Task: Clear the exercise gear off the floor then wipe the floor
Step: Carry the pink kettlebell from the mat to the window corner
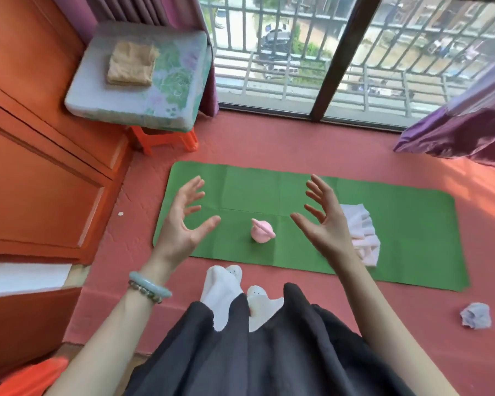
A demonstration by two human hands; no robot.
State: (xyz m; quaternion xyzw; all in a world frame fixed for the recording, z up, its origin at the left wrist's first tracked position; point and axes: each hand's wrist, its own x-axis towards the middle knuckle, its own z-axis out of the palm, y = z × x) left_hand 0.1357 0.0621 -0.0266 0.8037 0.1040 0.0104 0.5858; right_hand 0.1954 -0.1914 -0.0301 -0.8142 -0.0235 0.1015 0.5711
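Observation:
A green exercise mat (397,224) lies flat on the red floor (269,138) in front of me. A small pink rounded object (262,230) sits on the mat near its front edge. A folded pale pink towel (360,232) rests on the mat to the right of it, partly hidden by my right hand. My left hand (183,218) and my right hand (323,221) hover above the mat on either side of the pink object, fingers spread, holding nothing. A crumpled grey-white cloth (475,315) lies on the floor at the right.
An orange stool (166,138) with a floral cushion (166,90) and a folded tan cloth (132,64) stands at the back left. An orange cabinet (40,167) lines the left side. A barred window (355,52) and purple curtain (463,132) are behind. My socked feet (226,292) touch the mat's edge.

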